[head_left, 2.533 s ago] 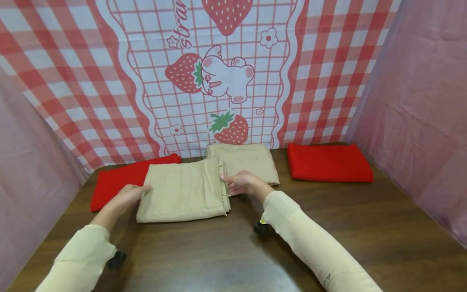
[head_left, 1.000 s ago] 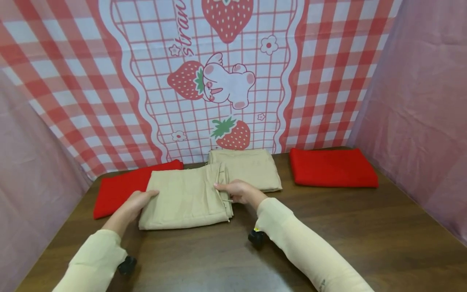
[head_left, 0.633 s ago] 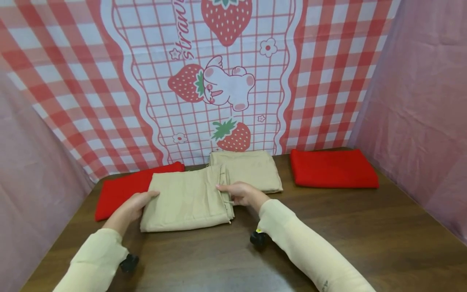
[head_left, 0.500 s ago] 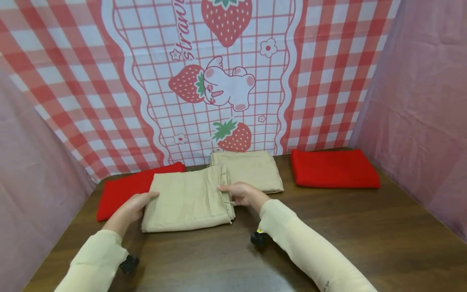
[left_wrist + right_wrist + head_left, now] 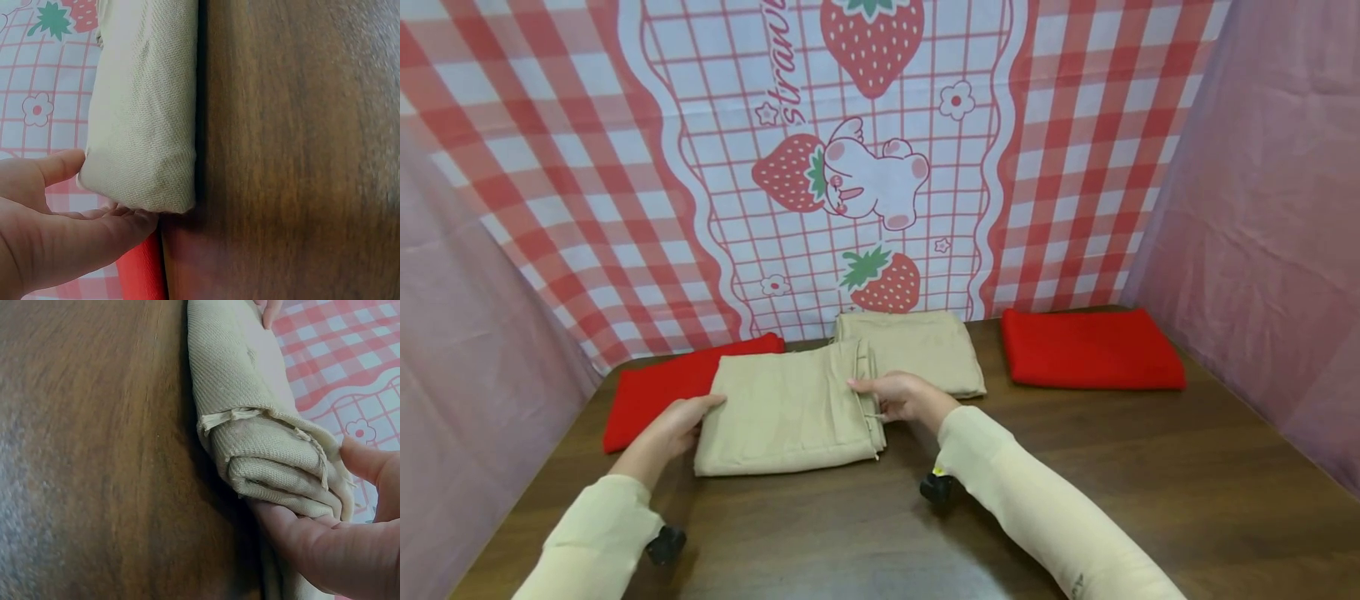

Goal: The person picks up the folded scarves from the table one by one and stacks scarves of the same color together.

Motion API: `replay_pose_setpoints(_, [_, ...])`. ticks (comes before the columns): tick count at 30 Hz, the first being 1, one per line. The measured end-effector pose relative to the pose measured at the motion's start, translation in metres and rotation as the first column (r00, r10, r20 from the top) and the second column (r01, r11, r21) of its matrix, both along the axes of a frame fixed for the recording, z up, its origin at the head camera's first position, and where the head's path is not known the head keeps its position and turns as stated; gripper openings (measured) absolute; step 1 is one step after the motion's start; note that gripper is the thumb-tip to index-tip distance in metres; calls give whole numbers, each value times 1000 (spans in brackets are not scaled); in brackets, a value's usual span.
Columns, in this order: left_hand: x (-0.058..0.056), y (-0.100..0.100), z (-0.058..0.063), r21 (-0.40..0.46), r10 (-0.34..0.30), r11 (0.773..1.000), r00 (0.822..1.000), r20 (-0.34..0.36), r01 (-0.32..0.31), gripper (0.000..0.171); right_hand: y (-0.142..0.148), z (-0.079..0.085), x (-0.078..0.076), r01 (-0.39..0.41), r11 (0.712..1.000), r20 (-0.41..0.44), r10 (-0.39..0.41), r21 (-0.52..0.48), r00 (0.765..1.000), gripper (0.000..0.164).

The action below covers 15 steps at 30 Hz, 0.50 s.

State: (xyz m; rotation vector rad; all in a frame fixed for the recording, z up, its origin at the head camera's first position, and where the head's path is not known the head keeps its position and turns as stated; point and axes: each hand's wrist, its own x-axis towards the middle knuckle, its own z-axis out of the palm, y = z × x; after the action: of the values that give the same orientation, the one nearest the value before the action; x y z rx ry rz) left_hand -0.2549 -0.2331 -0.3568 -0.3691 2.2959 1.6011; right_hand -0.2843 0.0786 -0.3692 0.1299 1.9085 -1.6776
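Observation:
A folded beige cloth (image 5: 790, 408) lies at the middle left of the table, between both hands. My left hand (image 5: 673, 425) pinches its left edge, thumb on the top edge and fingers tucked beneath, as the left wrist view shows. On the opposite side my right hand (image 5: 906, 396) grips the layered edge. In the right wrist view its thumb lies over the top layer, its fingers run under the folds, and frayed threads (image 5: 231, 417) stick out. Behind, a second folded beige cloth (image 5: 921, 350) is partly overlapped, as is a folded red cloth (image 5: 658, 387) at the left.
Another folded red cloth (image 5: 1090, 350) lies at the back right of the brown wooden table (image 5: 820, 533). A red checked strawberry-print curtain (image 5: 722, 150) hangs along the back edge, with pink curtains (image 5: 1262, 250) at the sides.
My right thumb has slid a little further onto the cloth's top. The whole head view has shifted slightly down and right; the cloths keep their places relative to each other.

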Motion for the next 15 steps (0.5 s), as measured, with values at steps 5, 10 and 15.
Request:
replay_pose_setpoints(5, [0,0,0,2,-5,1000,1000,-5,5,67,0,1,2,2,1000,-7,-2,-4,1000,34])
replay_pose_setpoints(10, [0,-1,-1,4,-2,1000,1000,-5,2,66,1,0,2,4,1000,-10,-4,2,1000,45])
replay_pose_setpoints(15, [-1,-1,-2,1,-1,1000,1000,-6,1,65,1,0,1,6,1000,-1,-6,-16,1000,34])
